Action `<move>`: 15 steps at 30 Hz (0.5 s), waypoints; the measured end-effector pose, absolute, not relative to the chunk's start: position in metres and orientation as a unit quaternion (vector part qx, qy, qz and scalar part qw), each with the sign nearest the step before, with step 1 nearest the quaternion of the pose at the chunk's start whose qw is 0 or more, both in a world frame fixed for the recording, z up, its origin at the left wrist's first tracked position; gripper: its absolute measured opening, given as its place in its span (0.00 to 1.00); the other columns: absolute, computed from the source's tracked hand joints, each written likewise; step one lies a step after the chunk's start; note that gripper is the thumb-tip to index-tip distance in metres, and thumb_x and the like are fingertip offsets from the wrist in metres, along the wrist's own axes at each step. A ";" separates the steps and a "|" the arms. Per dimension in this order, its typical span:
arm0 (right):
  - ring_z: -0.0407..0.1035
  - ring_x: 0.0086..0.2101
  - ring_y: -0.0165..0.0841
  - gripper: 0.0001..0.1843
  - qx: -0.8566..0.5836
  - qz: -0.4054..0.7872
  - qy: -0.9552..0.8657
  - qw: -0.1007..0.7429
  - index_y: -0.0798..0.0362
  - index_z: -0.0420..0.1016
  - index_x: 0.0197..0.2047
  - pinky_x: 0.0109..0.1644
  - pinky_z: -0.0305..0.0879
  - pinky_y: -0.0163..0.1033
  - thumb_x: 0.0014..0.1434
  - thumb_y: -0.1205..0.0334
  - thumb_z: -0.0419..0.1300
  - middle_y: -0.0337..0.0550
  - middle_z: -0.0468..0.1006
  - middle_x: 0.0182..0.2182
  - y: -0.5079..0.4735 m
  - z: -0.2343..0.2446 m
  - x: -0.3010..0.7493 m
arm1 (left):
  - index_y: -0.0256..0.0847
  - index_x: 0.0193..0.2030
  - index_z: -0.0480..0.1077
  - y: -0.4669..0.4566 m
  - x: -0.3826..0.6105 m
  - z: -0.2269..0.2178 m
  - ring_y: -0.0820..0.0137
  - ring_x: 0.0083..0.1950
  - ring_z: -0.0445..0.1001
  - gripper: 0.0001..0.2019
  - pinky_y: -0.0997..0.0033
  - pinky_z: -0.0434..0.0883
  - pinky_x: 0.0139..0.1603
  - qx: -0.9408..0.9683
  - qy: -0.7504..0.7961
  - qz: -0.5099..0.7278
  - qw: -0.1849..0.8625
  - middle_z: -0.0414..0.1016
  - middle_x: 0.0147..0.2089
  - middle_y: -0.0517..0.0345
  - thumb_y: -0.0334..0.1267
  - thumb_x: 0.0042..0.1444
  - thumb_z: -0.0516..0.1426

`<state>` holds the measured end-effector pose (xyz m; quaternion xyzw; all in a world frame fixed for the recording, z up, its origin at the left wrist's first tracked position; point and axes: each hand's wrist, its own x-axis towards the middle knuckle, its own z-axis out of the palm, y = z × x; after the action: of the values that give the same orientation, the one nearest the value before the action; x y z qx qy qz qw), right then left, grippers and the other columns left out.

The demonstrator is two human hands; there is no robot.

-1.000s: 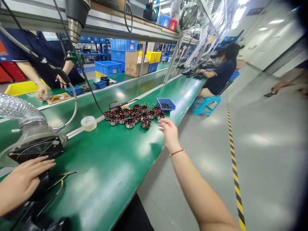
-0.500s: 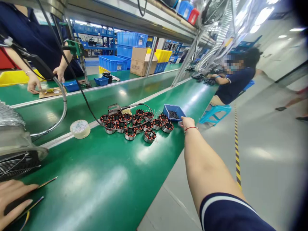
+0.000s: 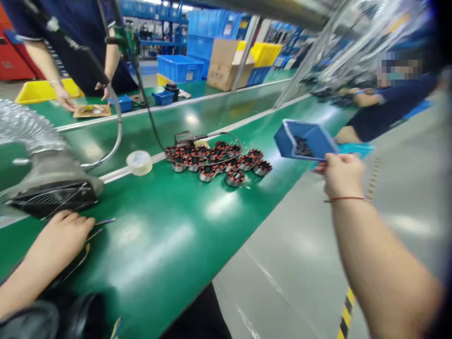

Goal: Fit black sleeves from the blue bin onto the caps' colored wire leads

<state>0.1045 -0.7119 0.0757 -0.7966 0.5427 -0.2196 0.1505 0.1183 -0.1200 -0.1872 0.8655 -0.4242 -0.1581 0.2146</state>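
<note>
Found right hand (image 3: 341, 176) closed, fingers curled tight on the near rim of a blue tray (image 3: 310, 136). Noted tray held in the air, tilted, past the bench (image 3: 169, 245) edge and above the floor, small dark parts (image 3: 302, 147) inside. Found left hand (image 3: 67, 233) laid palm down on the bench, fingers loosely spread, gripping nothing, fingertips next to thin wires (image 3: 102, 222), just beside a fan (image 3: 52, 200). Recorded cluster of copper coils (image 3: 219, 160) mid-bench, roll of tape (image 3: 139, 162) near it.

Small blue plastic bin (image 3: 310, 136), tilted in mid-air past the green belt (image 3: 169, 245) edge, small dark parts (image 3: 302, 147) inside
</note>
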 end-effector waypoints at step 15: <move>0.67 0.24 0.31 0.08 -0.807 0.149 0.443 0.360 0.59 0.65 0.36 0.31 0.63 0.35 0.58 0.63 0.55 0.41 0.70 0.23 -0.429 -0.064 0.037 | 0.38 0.36 0.73 -0.102 0.128 -0.171 0.72 0.35 0.70 0.14 0.72 0.62 0.37 0.777 -0.166 -0.379 0.475 0.74 0.35 0.61 0.46 0.55 0.53</move>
<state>0.0368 -0.4292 -0.0636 -0.8072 0.4431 0.1489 0.3604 0.1283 -0.1024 -0.1709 0.7766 -0.1665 -0.3794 0.4745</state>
